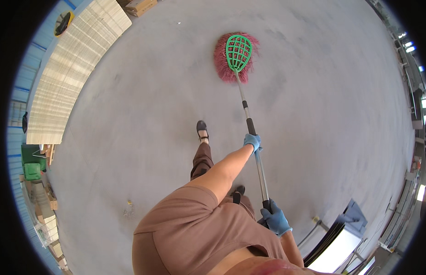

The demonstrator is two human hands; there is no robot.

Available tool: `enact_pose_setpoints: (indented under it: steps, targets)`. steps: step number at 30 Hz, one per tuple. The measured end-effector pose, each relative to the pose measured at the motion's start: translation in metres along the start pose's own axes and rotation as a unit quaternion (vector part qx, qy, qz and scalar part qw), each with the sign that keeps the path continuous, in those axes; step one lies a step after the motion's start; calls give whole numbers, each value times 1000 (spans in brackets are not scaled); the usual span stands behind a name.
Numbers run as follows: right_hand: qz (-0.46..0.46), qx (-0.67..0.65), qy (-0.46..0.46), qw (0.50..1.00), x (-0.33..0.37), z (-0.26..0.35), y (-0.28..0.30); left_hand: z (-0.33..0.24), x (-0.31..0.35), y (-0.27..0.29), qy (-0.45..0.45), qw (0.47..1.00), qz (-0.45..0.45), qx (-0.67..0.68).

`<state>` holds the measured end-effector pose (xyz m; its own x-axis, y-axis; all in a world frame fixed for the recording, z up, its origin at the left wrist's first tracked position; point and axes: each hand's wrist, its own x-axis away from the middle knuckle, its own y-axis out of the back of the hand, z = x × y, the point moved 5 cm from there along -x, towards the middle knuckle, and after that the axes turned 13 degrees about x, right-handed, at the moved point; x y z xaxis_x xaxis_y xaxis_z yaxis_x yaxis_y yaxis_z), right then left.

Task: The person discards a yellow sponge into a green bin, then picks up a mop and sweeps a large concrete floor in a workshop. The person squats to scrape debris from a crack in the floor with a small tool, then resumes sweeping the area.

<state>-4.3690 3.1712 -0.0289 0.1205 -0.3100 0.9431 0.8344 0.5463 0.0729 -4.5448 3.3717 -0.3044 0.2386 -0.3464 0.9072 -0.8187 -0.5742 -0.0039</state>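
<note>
I hold a long-handled mop [261, 176] in both gloved hands. Its green, racket-shaped lattice frame [239, 52] sits over a head of pinkish-red fringe [220, 57], which lies on the grey floor ahead of me. My left hand [252, 142], in a blue glove, is wrapped round the metal pole just below a black sleeve. Lower down, close to my body, my right hand [275, 217] in a matching glove grips the black end of the handle. Both palms are hidden.
Long stacks of pale sheets [75, 68] run along the left wall, with a cardboard box [140, 6] at their far end. Green bins [32, 171] stand nearer on that side. A dark-and-white panelled object [339, 240] is at lower right. Small litter [129, 210] lies left of me.
</note>
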Motion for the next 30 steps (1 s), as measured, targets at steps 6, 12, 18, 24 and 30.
enact_pose_setpoints:
  steps: [6,12,18,24,30]
  targets:
    - [36,15,46,998,-78,-48,34,41,-49,-36,-48,998,-19,-46]
    - [96,-47,21,994,-105,-88,68,48,-48,-69,-131,972,-117,-158]
    - [109,70,7,992,-93,-120,166,88,-23,-113,-71,988,-104,-92]
    - [138,260,-1,956,-96,-113,285,116,-13,-157,-54,988,-138,33]
    - [174,400,26,899,-125,-38,369,94,-18,-172,-58,957,-226,171]
